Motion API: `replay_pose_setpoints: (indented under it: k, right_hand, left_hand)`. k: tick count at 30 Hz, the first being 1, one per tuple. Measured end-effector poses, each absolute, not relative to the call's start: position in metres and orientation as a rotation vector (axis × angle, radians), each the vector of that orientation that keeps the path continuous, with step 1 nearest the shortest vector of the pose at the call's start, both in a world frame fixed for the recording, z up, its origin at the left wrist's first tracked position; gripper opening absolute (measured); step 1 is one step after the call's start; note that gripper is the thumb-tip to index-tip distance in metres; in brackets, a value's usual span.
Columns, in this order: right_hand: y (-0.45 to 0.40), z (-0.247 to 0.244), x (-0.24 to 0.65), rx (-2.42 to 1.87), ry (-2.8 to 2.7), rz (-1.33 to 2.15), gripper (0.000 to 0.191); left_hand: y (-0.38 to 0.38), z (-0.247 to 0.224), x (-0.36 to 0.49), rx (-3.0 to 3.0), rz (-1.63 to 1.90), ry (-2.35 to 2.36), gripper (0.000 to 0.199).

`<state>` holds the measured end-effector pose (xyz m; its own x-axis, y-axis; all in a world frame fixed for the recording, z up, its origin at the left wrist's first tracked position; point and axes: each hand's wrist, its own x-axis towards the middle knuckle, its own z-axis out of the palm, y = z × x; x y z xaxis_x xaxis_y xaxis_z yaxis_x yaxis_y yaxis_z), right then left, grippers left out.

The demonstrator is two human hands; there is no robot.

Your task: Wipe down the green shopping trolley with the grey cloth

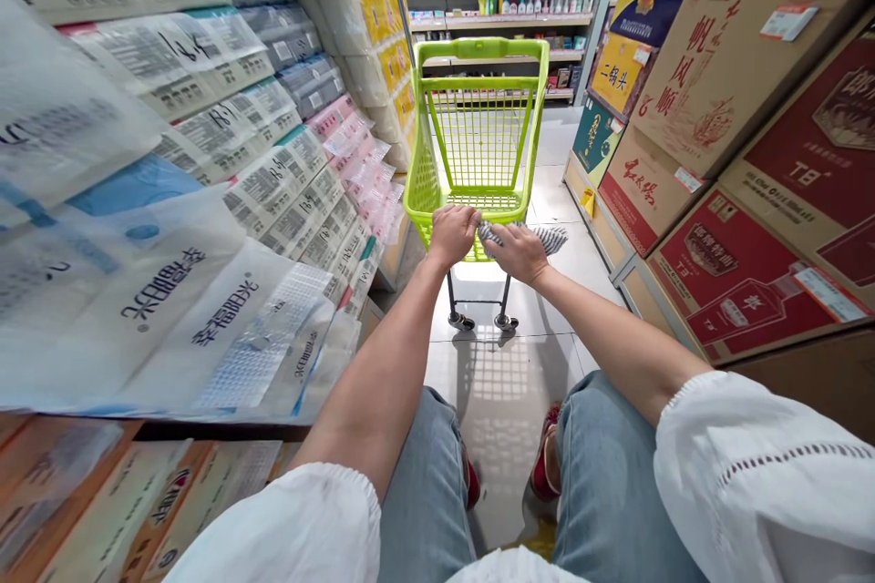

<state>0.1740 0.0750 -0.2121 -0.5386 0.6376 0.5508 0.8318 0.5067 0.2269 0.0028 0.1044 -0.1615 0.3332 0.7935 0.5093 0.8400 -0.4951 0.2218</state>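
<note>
A bright green shopping cart point(478, 84) on dark casters stands in front of me, its mesh basket showing nothing inside. My left hand point(452, 235) is closed over the left part of the cart's near edge, where the handle is. Just to its right, my right hand point(518, 250) is closed at the same handle. A black-and-white striped cloth point(552, 240) is bunched under my right hand and sticks out to its right. The fingers cover most of the handle, and how the cloth lies beneath them is hidden.
Plastic-wrapped packs of tissue paper point(225, 118) are stacked along the left, with pink packs point(352, 141) farther on. Cardboard boxes point(711, 64) line the right side on low wooden platforms. Ahead, shelves point(516, 22) hold bottles and tubes. Pale floor tiles point(506, 383) run between.
</note>
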Motion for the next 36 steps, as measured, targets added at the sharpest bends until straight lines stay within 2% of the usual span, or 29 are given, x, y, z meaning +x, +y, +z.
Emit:
replay_pose_setpoints:
  k: [4,7,10,16,19,26,32,36]
  right_hand:
    - [0.076,-0.247,0.174,-1.160,-2.578,-0.597,0.031]
    - [0.077,-0.256,0.176,-1.133,-2.665,-0.555,0.029]
    - [0.077,-0.242,0.177,-1.144,-2.595,-0.573,0.029]
    - [0.073,-0.185,0.173,-1.185,-2.285,-0.691,0.032]
    - [0.072,-0.177,0.171,-1.202,-2.243,-0.657,0.031]
    - [0.075,-0.212,0.162,-1.278,-2.309,-0.533,0.035]
    - [0.075,-0.248,0.165,-1.187,-2.605,-0.502,0.028]
    - [0.077,-0.243,0.169,-1.158,-2.597,-0.548,0.026]
  left_hand:
    - [0.107,-0.164,0.000,-2.515,-0.898,-1.523,0.034]
    - [0.108,-0.165,-0.001,-2.517,-0.909,-1.500,0.035]
    - [0.109,-0.165,-0.003,-2.515,-0.928,-1.487,0.035]
    - [0.107,-0.164,-0.007,-2.500,-0.943,-1.495,0.030]
    - [0.107,-0.164,-0.008,-2.505,-0.939,-1.491,0.028]
    - [0.109,-0.164,-0.008,-2.497,-0.964,-1.496,0.031]
    - [0.109,-0.164,-0.008,-2.494,-0.957,-1.514,0.034]
    - [0.109,-0.163,-0.008,-2.500,-0.946,-1.512,0.034]
